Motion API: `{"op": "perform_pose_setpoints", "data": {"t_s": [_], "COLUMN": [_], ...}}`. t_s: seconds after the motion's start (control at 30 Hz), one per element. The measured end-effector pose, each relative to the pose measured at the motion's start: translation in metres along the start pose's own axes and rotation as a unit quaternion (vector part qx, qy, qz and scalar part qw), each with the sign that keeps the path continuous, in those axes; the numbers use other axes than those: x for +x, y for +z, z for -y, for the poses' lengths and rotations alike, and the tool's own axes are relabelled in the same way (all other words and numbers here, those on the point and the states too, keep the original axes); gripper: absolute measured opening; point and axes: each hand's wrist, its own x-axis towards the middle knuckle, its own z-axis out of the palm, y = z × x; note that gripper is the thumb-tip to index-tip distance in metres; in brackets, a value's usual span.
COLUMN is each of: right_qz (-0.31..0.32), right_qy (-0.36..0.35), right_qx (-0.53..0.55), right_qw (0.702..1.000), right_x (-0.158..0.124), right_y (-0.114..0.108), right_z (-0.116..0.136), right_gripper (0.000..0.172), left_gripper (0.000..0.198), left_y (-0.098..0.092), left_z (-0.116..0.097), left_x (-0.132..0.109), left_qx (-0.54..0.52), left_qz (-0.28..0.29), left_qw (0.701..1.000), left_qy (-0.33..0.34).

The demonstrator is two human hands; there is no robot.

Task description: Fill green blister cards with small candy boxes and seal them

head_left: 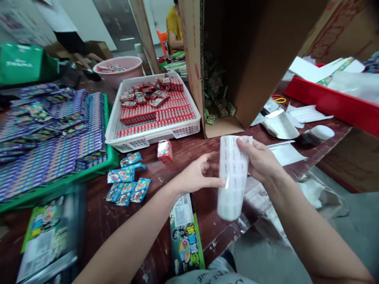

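A white strip of printed labels (232,177) hangs in front of me, its lower end curved round like a roll. My right hand (260,159) is closed on its upper right edge, thumb on the front. My left hand (201,173) is closed at its left edge, with the thumb on the strip and the fingertips partly hidden behind it. Below my left hand lies a dark green printed candy box (186,244). Small blue packets (127,185) lie left of that hand, and a red stack of little boxes (164,150) stands beyond it.
A white crate (151,138) holds rows of red boxes; a green crate (111,157) holds purple ones. A tall cardboard carton (192,71) opens towards me. Papers (286,153) and a red tray (334,98) are at right. Another person (174,27) sits behind.
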Motion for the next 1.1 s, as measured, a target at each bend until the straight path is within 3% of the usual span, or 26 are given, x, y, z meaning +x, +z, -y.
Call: {"op": "perform_pose_setpoints", "data": {"t_s": [0.03,0.1,0.17,0.23,0.33,0.43,0.53,0.57,0.63,0.7,0.73,0.87,1.0,1.1], "right_qz": [-0.006,0.001,0.038,0.07,0.074,0.061,0.051,0.046,0.049,0.065,0.072,0.055,0.054,0.093], "right_qy": [0.01,0.039,0.075,0.076,0.014,-0.024,-0.028,-0.029,-0.035,-0.05,-0.056,-0.077,-0.197,-0.202], "right_qx": [0.033,0.082,0.087,0.068,0.042,-0.005,-0.064,-0.08,-0.099,-0.105,-0.104,-0.156,-0.289,-0.268], "right_qw": [0.999,0.996,0.993,0.992,0.996,0.998,0.996,0.995,0.993,0.991,0.99,0.983,0.935,0.938], "right_x": [0.004,0.007,0.004,-0.003,-0.009,-0.007,-0.005,-0.006,-0.007,-0.008,-0.007,-0.006,-0.015,-0.022], "right_y": [0.009,0.021,0.026,0.03,0.034,0.031,0.023,0.022,0.022,0.023,0.025,0.024,0.016,0.015], "right_z": [-0.006,-0.022,-0.043,-0.065,-0.086,-0.09,-0.086,-0.084,-0.082,-0.082,-0.082,-0.08,-0.056,-0.034], "right_gripper": [0.046,0.049,0.049,0.05,0.047,0.03,0.022,0.022,0.027,0.033,0.036,0.036,0.011,0.01], "left_gripper": [0.066,0.044,0.037,0.037,0.046,0.073,0.094,0.091,0.061,0.025,0.02,0.045,0.012,0.008], "left_y": [-0.001,-0.009,-0.02,-0.029,-0.033,-0.031,-0.034,-0.036,-0.04,-0.045,-0.048,-0.056,-0.055,-0.046], "left_z": [0.001,0.003,0.006,0.009,0.012,0.015,0.022,0.025,0.03,0.034,0.034,0.027,0.002,-0.014], "left_x": [0.001,-0.001,-0.005,-0.009,-0.015,-0.021,-0.025,-0.027,-0.029,-0.031,-0.032,-0.039,-0.046,-0.045], "left_qx": [-0.04,-0.104,-0.149,-0.178,-0.222,-0.252,-0.19,-0.148,-0.04,0.067,0.108,0.225,0.322,0.26], "left_qz": [-0.014,-0.098,-0.193,-0.23,-0.199,-0.132,-0.184,-0.21,-0.243,-0.245,-0.236,-0.193,-0.189,-0.158], "left_qw": [0.999,0.989,0.97,0.957,0.954,0.957,0.964,0.966,0.967,0.963,0.961,0.952,0.92,0.942], "left_qy": [-0.027,-0.048,-0.027,-0.014,-0.03,-0.062,-0.024,0.004,0.059,0.093,0.098,0.081,0.122,0.139]}}
